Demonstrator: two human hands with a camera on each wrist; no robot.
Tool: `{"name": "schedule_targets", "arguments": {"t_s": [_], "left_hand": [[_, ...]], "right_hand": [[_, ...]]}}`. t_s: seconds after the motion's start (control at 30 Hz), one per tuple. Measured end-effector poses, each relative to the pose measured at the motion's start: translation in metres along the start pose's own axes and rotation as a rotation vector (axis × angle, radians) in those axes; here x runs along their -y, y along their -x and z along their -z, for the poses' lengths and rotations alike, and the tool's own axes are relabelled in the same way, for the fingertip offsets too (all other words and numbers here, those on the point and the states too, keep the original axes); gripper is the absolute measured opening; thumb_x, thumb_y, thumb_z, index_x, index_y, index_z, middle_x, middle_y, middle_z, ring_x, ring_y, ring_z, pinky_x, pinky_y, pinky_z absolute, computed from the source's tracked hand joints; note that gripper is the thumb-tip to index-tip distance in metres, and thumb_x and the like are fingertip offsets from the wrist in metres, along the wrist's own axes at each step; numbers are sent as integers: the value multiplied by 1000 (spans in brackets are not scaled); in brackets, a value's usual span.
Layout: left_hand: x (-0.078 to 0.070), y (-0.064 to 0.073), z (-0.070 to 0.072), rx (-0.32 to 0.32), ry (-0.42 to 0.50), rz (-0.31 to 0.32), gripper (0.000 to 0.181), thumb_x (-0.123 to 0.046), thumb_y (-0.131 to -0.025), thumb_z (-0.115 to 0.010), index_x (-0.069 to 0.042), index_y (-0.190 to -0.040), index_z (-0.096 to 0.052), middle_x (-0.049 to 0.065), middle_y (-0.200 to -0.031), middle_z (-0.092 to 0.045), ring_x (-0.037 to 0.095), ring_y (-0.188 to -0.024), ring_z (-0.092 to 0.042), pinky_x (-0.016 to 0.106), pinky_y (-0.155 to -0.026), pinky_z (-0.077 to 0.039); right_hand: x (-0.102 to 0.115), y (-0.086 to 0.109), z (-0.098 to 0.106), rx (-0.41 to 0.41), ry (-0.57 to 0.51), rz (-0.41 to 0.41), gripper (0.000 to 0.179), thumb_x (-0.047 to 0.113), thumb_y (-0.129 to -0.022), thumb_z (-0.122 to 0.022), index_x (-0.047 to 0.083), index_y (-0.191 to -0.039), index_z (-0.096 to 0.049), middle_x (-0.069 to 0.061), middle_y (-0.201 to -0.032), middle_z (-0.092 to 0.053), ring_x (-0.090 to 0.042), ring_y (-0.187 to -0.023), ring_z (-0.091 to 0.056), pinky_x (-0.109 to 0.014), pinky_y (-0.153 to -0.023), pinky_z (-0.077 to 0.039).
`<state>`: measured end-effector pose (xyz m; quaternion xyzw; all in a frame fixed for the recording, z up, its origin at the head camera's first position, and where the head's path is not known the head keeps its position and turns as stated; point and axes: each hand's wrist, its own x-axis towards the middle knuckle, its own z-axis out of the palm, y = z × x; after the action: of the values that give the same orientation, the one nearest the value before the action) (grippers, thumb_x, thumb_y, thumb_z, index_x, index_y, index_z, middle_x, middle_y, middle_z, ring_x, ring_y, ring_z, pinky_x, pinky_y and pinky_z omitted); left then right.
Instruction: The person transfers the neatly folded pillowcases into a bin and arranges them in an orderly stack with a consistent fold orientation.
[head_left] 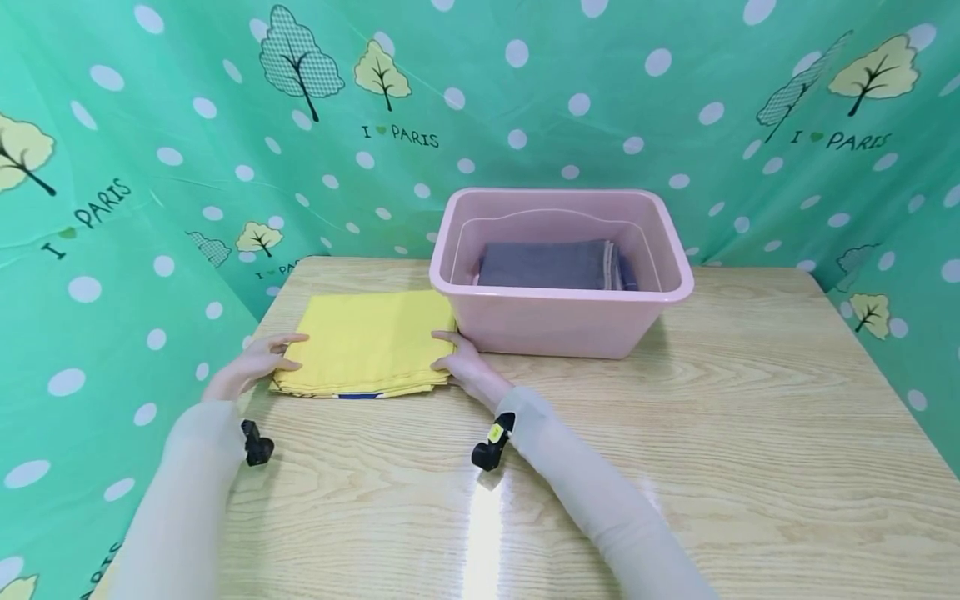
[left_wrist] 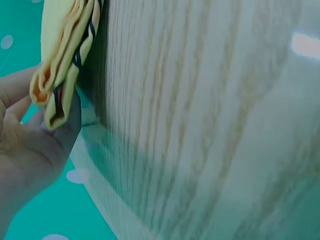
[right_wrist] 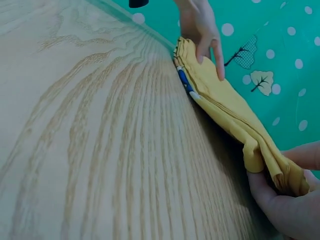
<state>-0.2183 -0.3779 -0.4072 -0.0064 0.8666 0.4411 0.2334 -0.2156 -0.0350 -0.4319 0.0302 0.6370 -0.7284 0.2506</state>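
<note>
A folded yellow cloth (head_left: 371,342) with several layers lies flat between my two hands, close over the left part of the table. A dark blue patch shows along its near edge. My left hand (head_left: 258,360) grips its left edge; in the left wrist view the fingers of that hand (left_wrist: 30,145) sit around the layered folds (left_wrist: 62,80). At the opposite edge, my right hand (head_left: 468,367) holds the cloth's near right corner. The right wrist view has the right thumb below the folded cloth (right_wrist: 225,102) and a finger above it.
Just right of the cloth stands a pink plastic bin (head_left: 540,325), with folded dark grey fabric (head_left: 543,265) inside. The wooden table (head_left: 750,433) meets a green dotted curtain (head_left: 525,108) at the back and sides. Small black devices (head_left: 491,446) are strapped to both wrists.
</note>
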Motion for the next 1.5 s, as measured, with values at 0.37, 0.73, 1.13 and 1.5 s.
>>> {"name": "schedule_targets", "arguments": {"t_s": [0.37,0.73,1.13,1.5], "left_hand": [[7,12,2,80,57,-26,73,-14,-84,-58,1,-140,-13,25,-142,15,43,-127,15,57,-101,-7],[11,10,-1,38,135,-3,62,-20,-90,-51,-3,-140,-19,26,-142,-7,7,-90,-52,24,-76,-44],[2,15,-6,-50,86,-5,61,-19,-89,-52,-3,-140,-21,24,-145,0,35,-125,-23,22,-81,-39],[-2,32,-10,-88,108,-48,65,-27,-88,-54,-9,-141,-20,18,-146,-2,40,-130,-5,48,-102,-21]], "right_hand": [[4,5,8,73,-60,14,59,-13,-77,-53,12,-130,-44,-16,-113,-51,-17,-76,-54,-27,-60,-48],[2,4,12,51,103,155,47,-7,-79,-56,1,-124,-48,-19,-124,-47,-16,-89,-53,-25,-77,-46],[-3,6,11,28,115,148,56,-15,-76,-54,4,-127,-46,-21,-122,-48,-21,-93,-54,-25,-72,-48],[0,14,10,76,223,252,60,-15,-76,-53,5,-131,-42,-18,-128,-44,-26,-114,-46,-29,-87,-43]]}}
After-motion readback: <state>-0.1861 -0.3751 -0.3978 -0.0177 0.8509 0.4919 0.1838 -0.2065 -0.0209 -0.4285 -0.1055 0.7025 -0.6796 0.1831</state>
